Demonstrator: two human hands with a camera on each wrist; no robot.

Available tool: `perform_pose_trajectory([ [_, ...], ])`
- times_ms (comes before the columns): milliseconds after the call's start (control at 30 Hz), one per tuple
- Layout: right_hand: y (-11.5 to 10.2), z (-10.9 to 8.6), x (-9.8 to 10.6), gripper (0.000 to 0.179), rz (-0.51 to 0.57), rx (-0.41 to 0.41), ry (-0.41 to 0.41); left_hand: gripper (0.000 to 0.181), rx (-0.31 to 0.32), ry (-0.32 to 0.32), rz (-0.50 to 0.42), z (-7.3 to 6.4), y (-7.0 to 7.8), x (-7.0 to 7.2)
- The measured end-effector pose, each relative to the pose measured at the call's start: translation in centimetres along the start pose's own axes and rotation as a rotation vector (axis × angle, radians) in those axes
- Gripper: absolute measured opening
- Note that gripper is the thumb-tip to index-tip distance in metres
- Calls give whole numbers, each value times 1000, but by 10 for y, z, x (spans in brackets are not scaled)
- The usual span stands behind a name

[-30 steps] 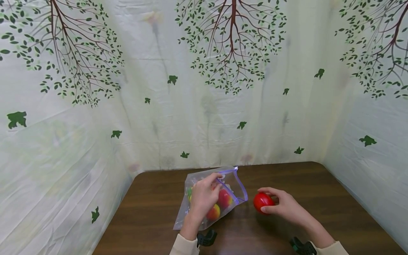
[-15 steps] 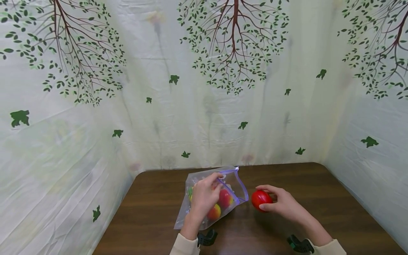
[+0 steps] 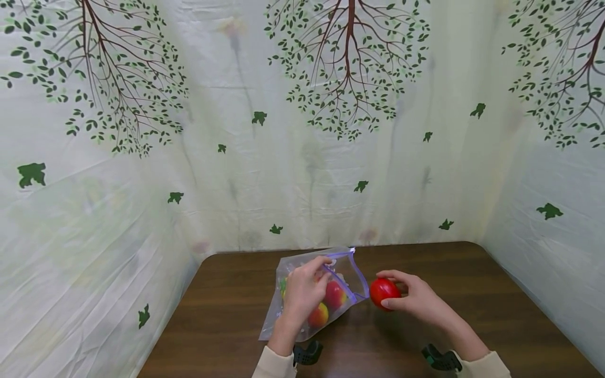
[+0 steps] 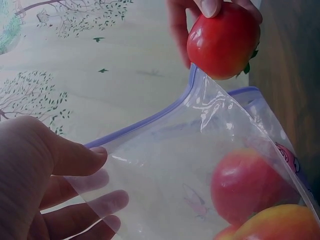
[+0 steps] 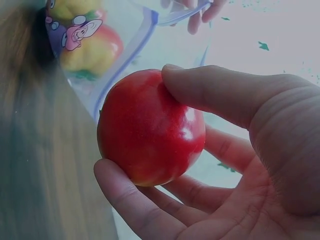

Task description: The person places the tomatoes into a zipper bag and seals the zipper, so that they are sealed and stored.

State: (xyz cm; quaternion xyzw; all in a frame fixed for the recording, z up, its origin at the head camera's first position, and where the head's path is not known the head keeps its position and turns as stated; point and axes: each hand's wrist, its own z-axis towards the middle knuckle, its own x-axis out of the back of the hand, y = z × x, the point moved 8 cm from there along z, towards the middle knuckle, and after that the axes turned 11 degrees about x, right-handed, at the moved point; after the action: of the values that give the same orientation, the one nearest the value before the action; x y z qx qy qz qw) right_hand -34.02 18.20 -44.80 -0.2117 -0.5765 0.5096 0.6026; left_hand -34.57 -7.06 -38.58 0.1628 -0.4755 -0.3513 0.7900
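My left hand [image 3: 304, 291] pinches the rim of a clear zip bag [image 4: 150, 175] with a purple zip edge, thumb outside and fingers seen through the plastic. The bag's mouth stands partly open toward the right. Inside lie several red and yellow fruits [image 3: 334, 295]. My right hand [image 3: 416, 299] holds a glossy, round red fruit [image 5: 150, 127] between thumb and fingers. Small green leaves show at this fruit's lower end in the left wrist view. In the head view the fruit is right beside the bag's mouth, outside it; whether they touch I cannot tell.
A dark brown wooden table [image 3: 227, 315] lies under both hands. Behind and beside it hangs a pale curtain [image 3: 302, 173] printed with trees and green leaves. Dark bands [image 3: 307, 353] sit on both wrists.
My right hand has moved left and slightly away from me with the red fruit, closing the gap to the bag's mouth. The left hand and the bag have stayed nearly still.
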Motion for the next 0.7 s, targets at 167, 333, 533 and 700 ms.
perform_pose_trajectory([
  [167, -3, 4, -2, 63, 6, -8, 0, 22, -15, 10, -2, 0, 1, 1],
  [333, -8, 7, -4, 62, 10, 12, -1, 21, -15, 5, -1, -1, 1, 2],
  [533, -9, 11, -10, 53, 60, 22, -7, 21, -11, -2, -2, -1, 0, 1],
  [700, -10, 14, -12, 48, 95, 9, 8, 21, -23, 6, -9, -1, 1, 2],
])
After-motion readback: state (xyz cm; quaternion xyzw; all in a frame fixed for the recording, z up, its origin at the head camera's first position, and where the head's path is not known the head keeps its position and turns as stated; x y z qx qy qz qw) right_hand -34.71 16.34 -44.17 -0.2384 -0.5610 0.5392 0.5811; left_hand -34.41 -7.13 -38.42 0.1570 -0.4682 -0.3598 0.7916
